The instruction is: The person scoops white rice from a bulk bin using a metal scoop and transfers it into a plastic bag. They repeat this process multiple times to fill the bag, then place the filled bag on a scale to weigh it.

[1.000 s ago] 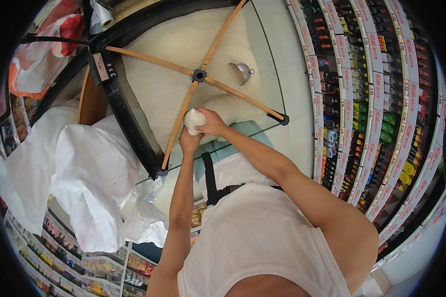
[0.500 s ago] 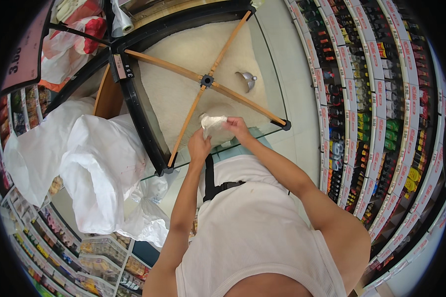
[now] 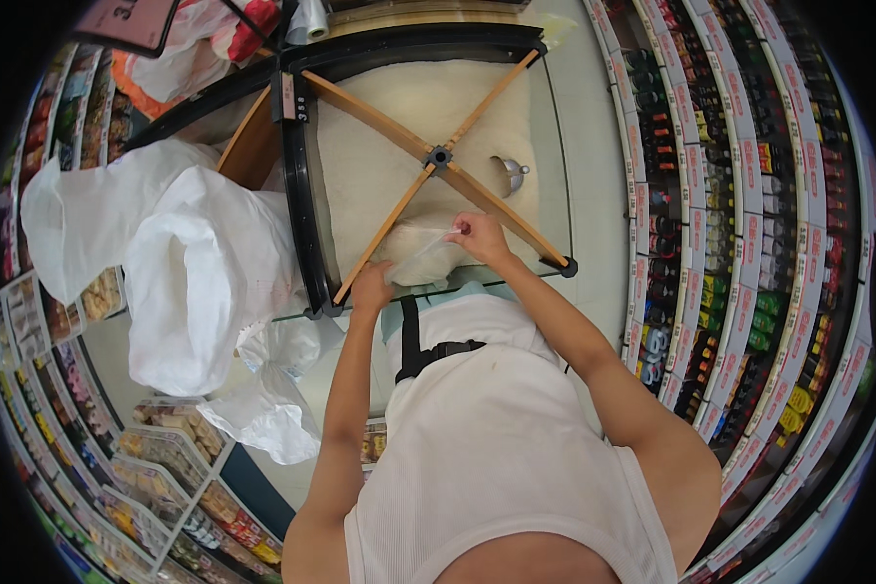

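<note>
A thin see-through plastic bag point(image 3: 420, 257) is stretched slantwise between my hands over the near side of a glass-sided bin of white, rice-like grain point(image 3: 379, 117). The fingertips of my right hand point(image 3: 483, 238) pinch its upper right edge. At its lower left end, my left hand point(image 3: 371, 286) is closed on the film, its fingers partly hidden. Whether the bag holds grain cannot be made out against the pale heap behind it. A metal scoop point(image 3: 518, 175) lies in the grain to the far right of my hands, touched by neither.
Crossed wooden bars point(image 3: 486, 200) meet at a black hub above the grain. A black frame point(image 3: 306, 195) edges the bin's left side. Large white sacks point(image 3: 190, 282) stand at the left. Shelves of bottles point(image 3: 696, 234) line the right, and packaged goods point(image 3: 170, 467) fill racks at lower left.
My hands have moved apart, the left one down and leftward, the right slightly right, pulling the crumpled bag out into a longer stretch. The whole view has shifted a little.
</note>
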The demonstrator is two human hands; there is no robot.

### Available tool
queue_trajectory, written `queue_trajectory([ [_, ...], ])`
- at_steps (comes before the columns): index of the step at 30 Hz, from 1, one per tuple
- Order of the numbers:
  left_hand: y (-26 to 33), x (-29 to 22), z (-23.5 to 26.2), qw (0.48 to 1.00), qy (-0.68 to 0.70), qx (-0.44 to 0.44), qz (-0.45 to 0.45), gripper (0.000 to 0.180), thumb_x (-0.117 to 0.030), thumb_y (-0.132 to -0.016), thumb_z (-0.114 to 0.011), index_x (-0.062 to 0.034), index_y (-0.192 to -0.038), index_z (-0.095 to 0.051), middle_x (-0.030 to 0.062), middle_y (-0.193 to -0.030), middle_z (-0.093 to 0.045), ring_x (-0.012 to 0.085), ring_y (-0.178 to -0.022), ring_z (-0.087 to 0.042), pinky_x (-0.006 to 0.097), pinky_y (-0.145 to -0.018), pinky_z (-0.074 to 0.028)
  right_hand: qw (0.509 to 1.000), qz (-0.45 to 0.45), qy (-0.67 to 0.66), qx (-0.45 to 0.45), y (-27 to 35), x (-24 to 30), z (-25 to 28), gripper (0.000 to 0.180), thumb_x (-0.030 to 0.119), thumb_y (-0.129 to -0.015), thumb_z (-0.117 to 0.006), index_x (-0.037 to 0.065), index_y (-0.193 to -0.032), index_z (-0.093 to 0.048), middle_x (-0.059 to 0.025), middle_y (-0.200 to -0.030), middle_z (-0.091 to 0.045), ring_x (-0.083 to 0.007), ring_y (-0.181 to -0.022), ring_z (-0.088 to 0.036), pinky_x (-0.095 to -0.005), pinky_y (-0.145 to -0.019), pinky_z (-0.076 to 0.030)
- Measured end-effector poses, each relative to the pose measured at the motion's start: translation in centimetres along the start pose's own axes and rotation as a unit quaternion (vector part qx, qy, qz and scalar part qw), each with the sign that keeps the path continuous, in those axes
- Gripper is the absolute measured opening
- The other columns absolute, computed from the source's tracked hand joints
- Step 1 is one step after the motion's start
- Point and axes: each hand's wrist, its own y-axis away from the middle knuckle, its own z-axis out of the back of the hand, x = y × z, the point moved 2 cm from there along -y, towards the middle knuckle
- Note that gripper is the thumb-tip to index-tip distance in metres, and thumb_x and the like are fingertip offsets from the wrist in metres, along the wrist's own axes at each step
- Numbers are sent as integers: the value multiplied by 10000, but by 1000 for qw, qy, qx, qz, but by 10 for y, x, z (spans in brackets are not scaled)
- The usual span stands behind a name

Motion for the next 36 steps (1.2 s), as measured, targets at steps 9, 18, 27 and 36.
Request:
queue_trajectory([
  [9,17,48,-37,986,11,-83,143,380,25,-681,-666,-42,-1055,-678,230,-1012,-639,393,-959,-624,444,-827,-516,995,48,-39,75,-9,-2,-46,202,122,-756,-733,22,-927,-693,-135,-841,-688,-247,-783,-669,-341,-748,-537],
  [18,13,55,-50,974,-16,-170,151,179,-51,-709,-660,-33,-872,-732,221,-838,-680,389,-815,-662,443,-750,-527,970,216,58,91,1,49,-74,500,86,-726,-754,81,-1203,-602,-173,-1123,-599,-290,-1026,-606,-357,-812,-510],
  [27,30,45,-32,974,89,-186,97,184,-9,-744,-625,-53,-887,-733,175,-849,-686,354,-809,-654,422,-749,-513,982,171,81,27,-9,41,-43,98,21,-779,-647,9,-861,-700,-167,-777,-679,-301,-693,-665,-374,-651,-523],
  [36,41,-36,47,973,100,-202,-47,227,56,-779,-571,-34,-918,-725,147,-868,-666,352,-842,-608,413,-765,-484,987,149,58,-23,35,38,44,143,-22,-791,-589,19,-879,-694,-163,-803,-681,-318,-741,-659,-377,-680,-519],
])
